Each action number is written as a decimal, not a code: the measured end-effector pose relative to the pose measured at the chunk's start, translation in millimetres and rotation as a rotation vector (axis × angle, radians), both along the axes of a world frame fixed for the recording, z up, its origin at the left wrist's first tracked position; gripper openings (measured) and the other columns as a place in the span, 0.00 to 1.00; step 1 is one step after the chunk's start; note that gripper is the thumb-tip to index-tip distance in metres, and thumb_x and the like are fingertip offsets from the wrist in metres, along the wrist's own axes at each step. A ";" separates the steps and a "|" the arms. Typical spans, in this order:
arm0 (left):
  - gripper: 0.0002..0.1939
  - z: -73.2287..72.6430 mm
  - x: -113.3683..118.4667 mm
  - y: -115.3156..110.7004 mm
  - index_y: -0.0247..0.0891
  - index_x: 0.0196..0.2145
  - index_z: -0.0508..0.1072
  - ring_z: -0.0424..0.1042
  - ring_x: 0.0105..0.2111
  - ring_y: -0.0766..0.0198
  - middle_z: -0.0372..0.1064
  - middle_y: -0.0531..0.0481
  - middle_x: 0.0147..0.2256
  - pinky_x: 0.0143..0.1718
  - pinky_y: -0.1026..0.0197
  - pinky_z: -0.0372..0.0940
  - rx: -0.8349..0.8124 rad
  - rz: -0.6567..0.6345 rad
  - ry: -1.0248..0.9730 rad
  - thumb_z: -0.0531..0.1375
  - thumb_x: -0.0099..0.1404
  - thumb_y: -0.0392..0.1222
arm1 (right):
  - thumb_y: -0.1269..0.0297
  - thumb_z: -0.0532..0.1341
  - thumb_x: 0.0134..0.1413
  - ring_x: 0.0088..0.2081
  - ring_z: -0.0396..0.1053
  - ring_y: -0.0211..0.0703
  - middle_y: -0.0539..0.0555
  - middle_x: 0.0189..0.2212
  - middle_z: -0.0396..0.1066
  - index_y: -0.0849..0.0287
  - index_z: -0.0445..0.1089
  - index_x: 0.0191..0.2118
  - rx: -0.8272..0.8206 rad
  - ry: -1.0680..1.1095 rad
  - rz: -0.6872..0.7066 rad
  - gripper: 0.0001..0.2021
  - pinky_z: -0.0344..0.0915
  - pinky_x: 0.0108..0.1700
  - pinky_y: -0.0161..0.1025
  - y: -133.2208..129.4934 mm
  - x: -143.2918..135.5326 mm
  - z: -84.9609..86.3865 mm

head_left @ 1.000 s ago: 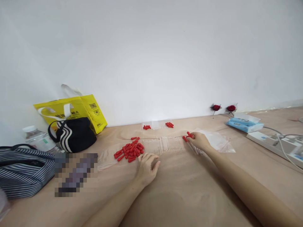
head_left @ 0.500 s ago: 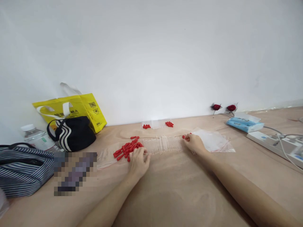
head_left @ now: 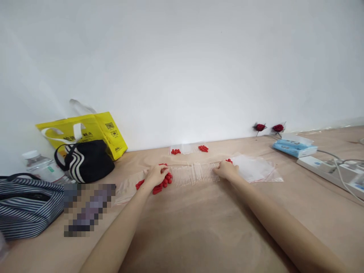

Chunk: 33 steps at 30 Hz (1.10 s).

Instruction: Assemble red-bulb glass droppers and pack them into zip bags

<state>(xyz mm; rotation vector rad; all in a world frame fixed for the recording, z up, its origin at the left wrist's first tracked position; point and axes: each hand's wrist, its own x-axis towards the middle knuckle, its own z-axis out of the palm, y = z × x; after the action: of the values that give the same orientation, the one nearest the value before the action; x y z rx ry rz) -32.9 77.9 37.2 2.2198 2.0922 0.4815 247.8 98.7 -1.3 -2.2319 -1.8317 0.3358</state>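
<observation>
My left hand (head_left: pixel 156 175) lies over the pile of small red pin-shaped pieces (head_left: pixel 165 182) on the left, fingers bent and slightly apart. It hides part of the pile; no piece shows clearly in its grip. A long row of thin clear-white sticks (head_left: pixel 195 173) runs to the right of the pile. At the right end of that row is my right hand (head_left: pixel 226 169), its fingertips pressed together and pointing down at the last sticks. What it pinches, if anything, is hidden. A few red pieces (head_left: pixel 229 160) show just behind its knuckles.
Clear plastic bags (head_left: pixel 254 169) lie right of my right hand. Near the wall, another bag (head_left: pixel 187 149) has red pieces at both ends. A tissue pack (head_left: pixel 295 147) and power strip (head_left: pixel 321 169) sit right; a black pouch (head_left: pixel 93 161) and yellow bag (head_left: pixel 113 131) stand left.
My left hand has moved left and away from me, from the pile's right edge onto its middle. My right hand has shifted slightly left, uncovering red pieces behind it.
</observation>
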 end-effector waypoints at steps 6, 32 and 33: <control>0.13 2.6 2.4 -0.4 0.42 0.23 0.74 0.70 0.19 0.64 0.69 0.56 0.14 0.35 0.58 0.58 -0.032 -0.035 -0.030 0.52 0.60 0.43 | 0.55 0.57 0.43 0.39 0.67 0.51 0.60 0.33 0.71 0.61 0.70 0.32 -0.032 0.033 -0.028 0.15 0.55 0.42 0.47 2.7 1.1 1.5; 0.09 -43.4 56.1 -81.7 0.39 0.34 0.76 0.68 0.35 0.61 0.68 0.48 0.34 0.38 0.59 0.63 0.061 -0.461 -0.283 0.57 0.56 0.39 | 0.67 0.50 0.55 0.37 0.66 0.42 0.55 0.34 0.71 0.58 0.67 0.41 0.508 0.333 0.756 0.11 0.57 0.39 0.40 -80.7 -4.8 -24.1; 0.08 -44.9 57.0 -81.5 0.40 0.33 0.76 0.68 0.34 0.61 0.68 0.48 0.33 0.38 0.59 0.63 0.075 -0.458 -0.292 0.56 0.57 0.39 | 0.68 0.50 0.56 0.37 0.66 0.41 0.55 0.35 0.71 0.57 0.67 0.41 0.514 0.317 0.780 0.11 0.56 0.40 0.40 -82.5 -6.6 -24.1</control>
<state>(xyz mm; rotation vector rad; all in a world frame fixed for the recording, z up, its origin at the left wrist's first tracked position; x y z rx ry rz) 24.1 -3.6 -7.7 2.3897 1.3918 0.7920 241.2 16.3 -25.4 -1.0164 -2.2010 0.2764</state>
